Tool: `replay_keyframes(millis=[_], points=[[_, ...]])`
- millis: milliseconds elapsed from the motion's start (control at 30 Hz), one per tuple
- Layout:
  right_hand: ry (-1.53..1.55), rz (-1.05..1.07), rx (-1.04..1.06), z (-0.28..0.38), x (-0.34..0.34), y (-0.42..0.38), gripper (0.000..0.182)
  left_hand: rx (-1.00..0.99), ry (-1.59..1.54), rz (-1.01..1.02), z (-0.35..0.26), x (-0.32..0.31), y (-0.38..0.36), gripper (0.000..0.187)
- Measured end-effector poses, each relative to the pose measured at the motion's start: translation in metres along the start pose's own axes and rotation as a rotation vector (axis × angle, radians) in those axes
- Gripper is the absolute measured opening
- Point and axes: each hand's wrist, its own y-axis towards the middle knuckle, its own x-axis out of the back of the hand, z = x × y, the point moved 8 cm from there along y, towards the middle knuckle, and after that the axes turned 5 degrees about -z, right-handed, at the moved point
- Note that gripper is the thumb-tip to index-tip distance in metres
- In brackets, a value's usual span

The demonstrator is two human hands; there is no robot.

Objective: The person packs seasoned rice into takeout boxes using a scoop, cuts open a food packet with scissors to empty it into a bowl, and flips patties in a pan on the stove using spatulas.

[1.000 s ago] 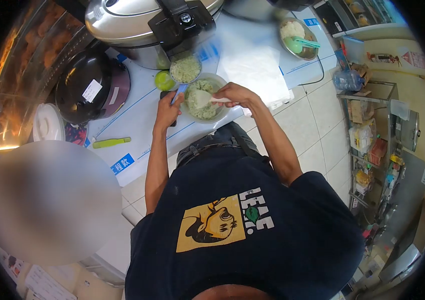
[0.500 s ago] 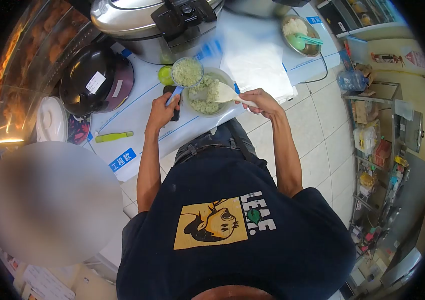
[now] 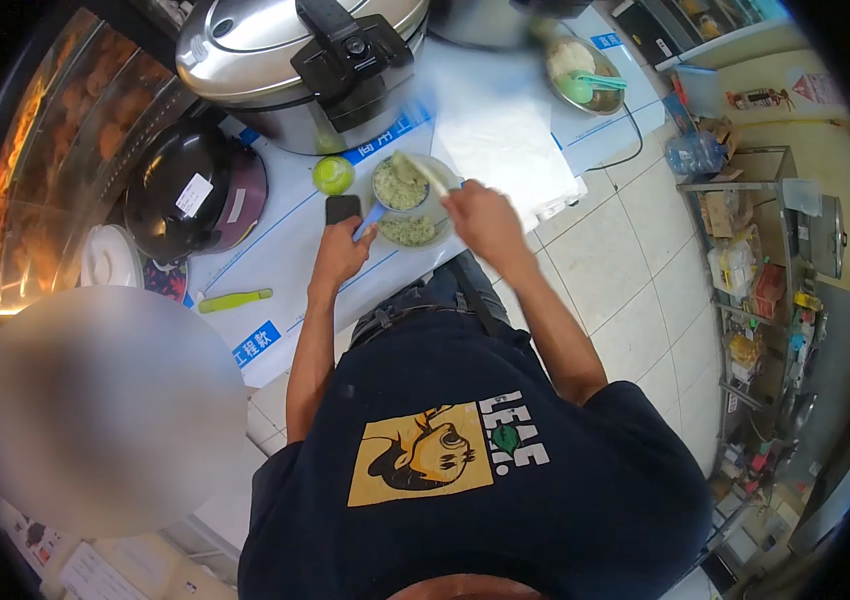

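Note:
My left hand is closed around the blue handle of a small round scoop. Greenish rice fills the scoop, which is over a clear bowl. More greenish rice lies in the bowl's near side. In my right hand is a pale rice paddle, its blade tilted at the top of the scooped rice; motion blurs it. A dark phone-like object lies just beyond my left hand, and a lime-green round item sits left of the bowl.
A large steel cooker stands behind the bowl, a dark rice cooker to the left. White sheets lie right of the bowl. Farther right is a metal bowl with white rice and green utensils. A green-handled tool lies near the edge.
The scoop has lowered from above the bowl's left rim to over the bowl. My right hand has moved left and raised the paddle from the bowl's rice to the scoop.

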Motion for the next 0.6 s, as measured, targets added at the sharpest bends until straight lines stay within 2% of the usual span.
replay_keyframes(millis=[67, 200, 300, 367, 400, 467, 533, 600], points=[[-0.079, -0.065, 0.03, 0.021, -0.011, -0.018, 0.023, -0.005, -0.005, 0.003, -0.006, -0.002, 0.002, 0.035], [-0.059, -0.107, 0.013, 0.014, -0.032, -0.033, 0.023, 0.004, -0.043, -0.004, -0.004, -0.007, 0.002, 0.035], [0.093, -0.205, -0.012, -0.009, -0.017, -0.035, 0.024, 0.0, -0.07, -0.012, 0.003, -0.009, 0.001, 0.034], [0.197, -0.421, 0.12, -0.02, 0.008, -0.034, 0.024, 0.0, -0.088, -0.006, 0.005, -0.01, 0.0, 0.034], [0.196, -0.424, 0.115, -0.024, 0.013, -0.03, 0.024, -0.001, -0.084, 0.001, 0.006, -0.01, 0.0, 0.034], [0.821, 0.031, -0.372, -0.057, -0.022, -0.02, 0.029, -0.009, -0.075, 0.02, 0.013, -0.012, 0.003, 0.034], [0.866, 0.055, -0.391, -0.055, -0.025, -0.006, 0.034, -0.155, 0.04, -0.001, 0.01, -0.012, 0.008, 0.037], [0.769, 0.172, -0.23, -0.046, -0.035, 0.009, 0.034, -0.137, -0.002, 0.019, 0.004, -0.007, 0.005, 0.036]])
